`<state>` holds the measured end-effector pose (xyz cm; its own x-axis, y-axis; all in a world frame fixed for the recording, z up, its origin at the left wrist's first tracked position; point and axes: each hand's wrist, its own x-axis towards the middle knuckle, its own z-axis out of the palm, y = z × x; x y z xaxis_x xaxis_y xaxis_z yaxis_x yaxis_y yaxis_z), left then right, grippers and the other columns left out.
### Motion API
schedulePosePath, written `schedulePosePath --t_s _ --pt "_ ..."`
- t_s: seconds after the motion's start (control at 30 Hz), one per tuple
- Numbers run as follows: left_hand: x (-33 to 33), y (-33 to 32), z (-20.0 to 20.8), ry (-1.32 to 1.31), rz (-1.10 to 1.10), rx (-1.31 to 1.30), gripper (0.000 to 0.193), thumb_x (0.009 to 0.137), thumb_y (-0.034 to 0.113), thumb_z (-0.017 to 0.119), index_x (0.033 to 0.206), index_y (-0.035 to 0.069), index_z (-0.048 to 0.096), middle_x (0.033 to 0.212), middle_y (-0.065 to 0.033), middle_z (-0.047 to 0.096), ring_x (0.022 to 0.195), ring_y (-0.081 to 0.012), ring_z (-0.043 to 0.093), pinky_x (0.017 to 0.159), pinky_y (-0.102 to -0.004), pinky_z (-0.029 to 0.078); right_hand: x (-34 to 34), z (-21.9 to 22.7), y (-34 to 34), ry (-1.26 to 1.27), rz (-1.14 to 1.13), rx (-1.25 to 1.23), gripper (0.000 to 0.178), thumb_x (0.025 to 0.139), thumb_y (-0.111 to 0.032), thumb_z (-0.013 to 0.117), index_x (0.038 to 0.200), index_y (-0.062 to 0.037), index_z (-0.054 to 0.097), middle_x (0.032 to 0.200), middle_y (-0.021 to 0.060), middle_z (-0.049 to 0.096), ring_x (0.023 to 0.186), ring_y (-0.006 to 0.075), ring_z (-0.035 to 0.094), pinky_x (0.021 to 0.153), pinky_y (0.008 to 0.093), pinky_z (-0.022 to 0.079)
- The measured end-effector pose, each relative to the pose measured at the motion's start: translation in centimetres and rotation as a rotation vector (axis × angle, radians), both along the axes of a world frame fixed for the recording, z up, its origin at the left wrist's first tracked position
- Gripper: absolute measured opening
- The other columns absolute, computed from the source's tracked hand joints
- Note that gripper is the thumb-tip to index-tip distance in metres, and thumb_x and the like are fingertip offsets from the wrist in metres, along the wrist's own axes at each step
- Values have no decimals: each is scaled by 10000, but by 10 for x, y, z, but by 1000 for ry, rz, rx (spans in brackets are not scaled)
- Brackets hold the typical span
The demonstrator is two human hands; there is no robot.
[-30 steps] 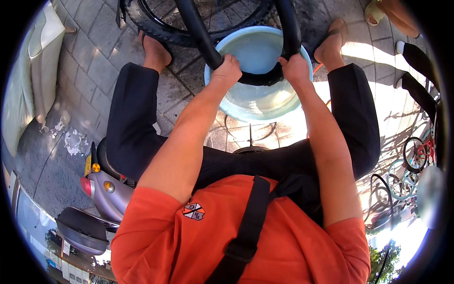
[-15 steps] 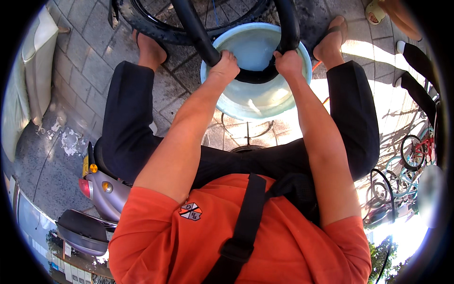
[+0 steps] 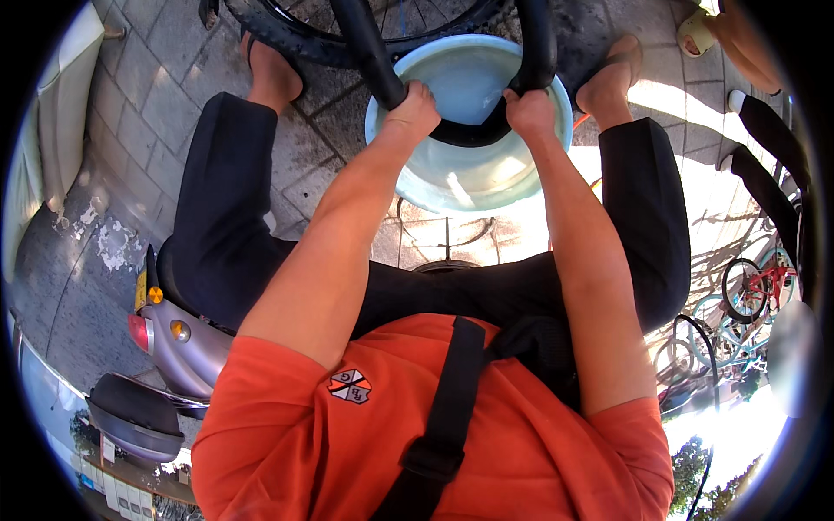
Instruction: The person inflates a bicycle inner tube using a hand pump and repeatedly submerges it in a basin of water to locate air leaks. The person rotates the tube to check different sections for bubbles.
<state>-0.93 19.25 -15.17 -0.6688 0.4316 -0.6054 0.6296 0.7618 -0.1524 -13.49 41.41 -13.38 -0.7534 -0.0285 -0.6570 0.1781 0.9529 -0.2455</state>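
Note:
Both my hands are wrapped round a black bicycle inner tube. Its two sides rise away from me, and the stretch between my hands dips into a light-blue basin of water. My left hand grips the tube at the basin's left side, fingers closed over it. My right hand is closed on the tube near the right rim, thumb pointing up along it. The tube looks plump and smooth. Part of it lies underwater, and its far end is cut off by the top of the view.
A bicycle wheel with a knobbly tyre lies just beyond the basin. My sandalled feet flank it on the paving. A grey scooter stands at my left, a covered pale object farther left. Bystanders' legs and parked bicycles are at right.
My hands keep hold of the tube over the basin, nearly in the same place. The whole view has shifted slightly, and the submerged stretch looks a little higher.

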Motion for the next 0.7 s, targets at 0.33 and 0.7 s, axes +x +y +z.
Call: schedulePosePath --t_s 0.33,0.7 --pt "-2 0 4 89 -33 19 197 917 208 672 985 164 852 977 -7 755 1031 -266 683 934 -479 458 -5 0 7 38 133 44 549 990 -475 685 1042 64 774 1022 291 778 1052 450 755 955 501 568" --pt "3 2 -2 87 -99 -47 208 933 235 668 1020 170 846 1039 -7 775 1066 -287 687 949 -503 465 -18 15 2 -232 -79 -39 480 969 -403 792 920 67 713 762 130 723 503 250 680 519 383 523"
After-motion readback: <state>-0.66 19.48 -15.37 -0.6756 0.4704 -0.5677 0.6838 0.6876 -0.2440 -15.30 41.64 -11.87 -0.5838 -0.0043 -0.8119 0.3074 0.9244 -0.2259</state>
